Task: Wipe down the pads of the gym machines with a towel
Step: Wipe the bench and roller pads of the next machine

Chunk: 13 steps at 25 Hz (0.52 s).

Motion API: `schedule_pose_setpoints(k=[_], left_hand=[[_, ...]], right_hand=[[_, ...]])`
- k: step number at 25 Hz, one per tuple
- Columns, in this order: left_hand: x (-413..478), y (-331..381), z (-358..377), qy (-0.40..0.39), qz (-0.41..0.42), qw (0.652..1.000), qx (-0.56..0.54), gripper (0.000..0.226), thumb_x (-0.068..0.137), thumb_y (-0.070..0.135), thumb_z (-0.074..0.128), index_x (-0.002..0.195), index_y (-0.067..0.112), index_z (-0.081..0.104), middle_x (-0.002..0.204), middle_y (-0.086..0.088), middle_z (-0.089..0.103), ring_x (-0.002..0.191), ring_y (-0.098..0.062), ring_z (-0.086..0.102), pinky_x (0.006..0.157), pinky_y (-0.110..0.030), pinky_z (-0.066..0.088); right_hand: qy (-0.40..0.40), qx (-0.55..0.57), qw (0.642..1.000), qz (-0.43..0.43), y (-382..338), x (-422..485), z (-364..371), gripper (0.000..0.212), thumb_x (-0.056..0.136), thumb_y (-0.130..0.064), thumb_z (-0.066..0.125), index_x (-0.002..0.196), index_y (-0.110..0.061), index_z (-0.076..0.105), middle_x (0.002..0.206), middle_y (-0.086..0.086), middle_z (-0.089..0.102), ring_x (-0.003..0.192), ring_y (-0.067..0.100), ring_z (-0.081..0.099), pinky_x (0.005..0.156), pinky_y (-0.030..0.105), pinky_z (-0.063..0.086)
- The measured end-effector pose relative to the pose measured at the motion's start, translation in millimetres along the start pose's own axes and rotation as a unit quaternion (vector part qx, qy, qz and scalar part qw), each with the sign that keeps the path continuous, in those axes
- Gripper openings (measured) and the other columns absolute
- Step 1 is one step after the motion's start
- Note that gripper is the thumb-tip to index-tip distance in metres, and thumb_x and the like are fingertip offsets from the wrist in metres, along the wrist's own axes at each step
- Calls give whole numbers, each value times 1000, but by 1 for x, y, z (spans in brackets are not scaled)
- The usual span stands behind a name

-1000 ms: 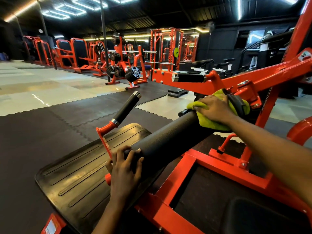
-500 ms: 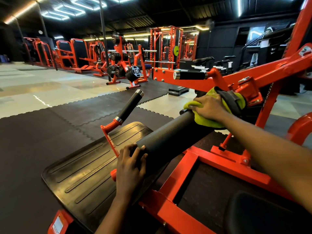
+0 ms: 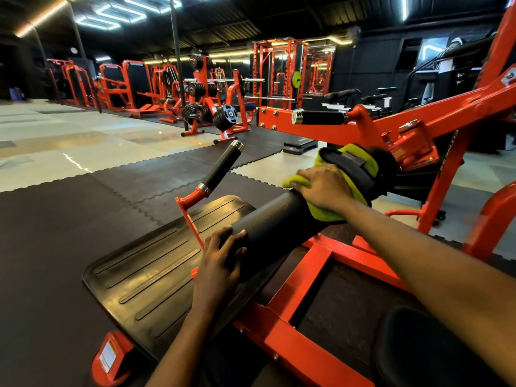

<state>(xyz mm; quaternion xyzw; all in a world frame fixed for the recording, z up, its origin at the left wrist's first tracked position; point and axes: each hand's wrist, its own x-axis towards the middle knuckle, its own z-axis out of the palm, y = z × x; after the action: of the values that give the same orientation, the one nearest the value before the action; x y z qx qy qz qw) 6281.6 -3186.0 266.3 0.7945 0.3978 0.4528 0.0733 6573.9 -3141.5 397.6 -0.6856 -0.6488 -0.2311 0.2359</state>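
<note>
We see right hand [image 3: 324, 188] at far end of black roller pad [image 3: 273, 227], fingers curled over yellow-green towel [image 3: 325, 215], pressing it onto pad. Left hand [image 3: 220, 261] rests on near end, fingers spread, nearly straight (thumb hidden). Pad sits beside ribbed footplate [image 3: 150, 275].

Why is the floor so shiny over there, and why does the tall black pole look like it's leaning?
In the head view, the ceiling lights glare off the pale floor; the wide-angle lens tilts the black pole and stretches the edges; the far machines look dim and soft, the green towel under the right hand sharp.
</note>
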Motion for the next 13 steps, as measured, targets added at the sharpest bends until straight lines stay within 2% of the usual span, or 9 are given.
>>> schedule_pose_setpoints(k=[3, 7, 9, 11, 13], left_hand=[[-8, -4, -8, 17, -23, 1000, -11, 43, 95, 28, 57, 138, 20, 54, 145, 0, 40, 130, -13, 39, 99, -34, 48], [-16, -12, -22, 55, -43, 997, 12, 37, 93, 25, 58, 128, 13, 58, 135, -4, 48, 124, -19, 43, 95, -34, 48], [-19, -17, -26, 69, -94, 993, 4, 36, 93, 21, 60, 128, 12, 56, 133, -6, 49, 121, -20, 46, 94, -35, 50], [-21, -25, -30, 56, -170, 983, -28, 39, 95, 17, 60, 132, 12, 52, 133, -7, 50, 120, -18, 51, 95, -33, 50], [-25, -32, -32, 1, -197, 979, -56, 35, 98, 17, 57, 132, 12, 52, 131, -6, 55, 115, -14, 56, 92, -26, 50]], right_hand=[[7, -5, 1000, 23, -20, -7, -1, 29, 93, -48, 60, 95, -21, 71, 93, 8, 73, 96, 33, 64, 97, 45, 39], [-4, -22, 999, -25, -44, -17, 9, 32, 93, -52, 55, 99, -24, 71, 94, 4, 74, 93, 33, 65, 87, 42, 47], [2, -26, 999, -30, -55, -23, 12, 32, 93, -52, 53, 98, -25, 69, 94, 2, 73, 93, 31, 65, 87, 42, 47], [-7, -28, 999, -44, -75, -29, 15, 32, 93, -52, 52, 98, -25, 69, 94, 1, 73, 93, 30, 66, 87, 42, 48], [-11, -24, 998, -62, -100, -40, 23, 30, 93, -52, 54, 95, -25, 68, 91, 1, 73, 90, 30, 66, 86, 42, 48]])
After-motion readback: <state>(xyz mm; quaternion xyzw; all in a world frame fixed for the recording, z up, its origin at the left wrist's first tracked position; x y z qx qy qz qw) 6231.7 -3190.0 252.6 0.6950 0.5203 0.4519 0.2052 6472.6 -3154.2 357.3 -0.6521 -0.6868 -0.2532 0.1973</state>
